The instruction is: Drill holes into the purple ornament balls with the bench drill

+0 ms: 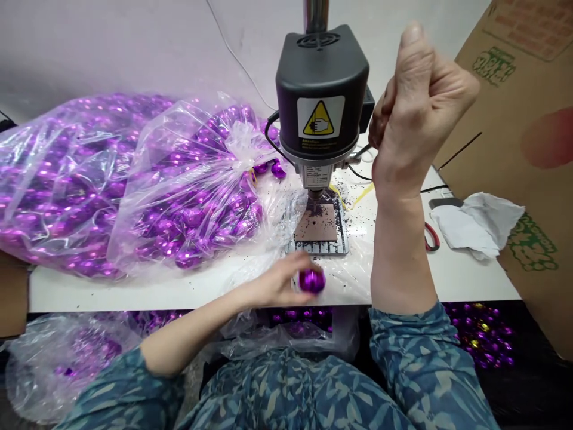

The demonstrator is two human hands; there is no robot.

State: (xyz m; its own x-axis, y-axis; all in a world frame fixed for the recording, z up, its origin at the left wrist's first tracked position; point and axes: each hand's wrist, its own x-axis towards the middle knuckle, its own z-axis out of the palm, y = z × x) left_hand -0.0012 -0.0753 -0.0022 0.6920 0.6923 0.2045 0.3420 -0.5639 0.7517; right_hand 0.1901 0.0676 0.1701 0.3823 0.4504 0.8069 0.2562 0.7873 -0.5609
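Observation:
My left hand (280, 280) is closed round a shiny purple ball (312, 280) at the white table's front edge (134, 292), just in front of the small drill press (321, 95). The press's metal base plate (319, 230) lies a little beyond the ball. My right hand (414, 113) is raised to the right of the press head, fingers curled round its thin lever handle (363, 150), thumb pointing up.
A large clear plastic bag (125, 179) full of purple balls fills the table's left half. A cardboard box (528, 149) stands at the right with white paper (478, 224) and red-handled pliers (431, 237) beside it. More purple balls (486, 337) lie in bags below the table.

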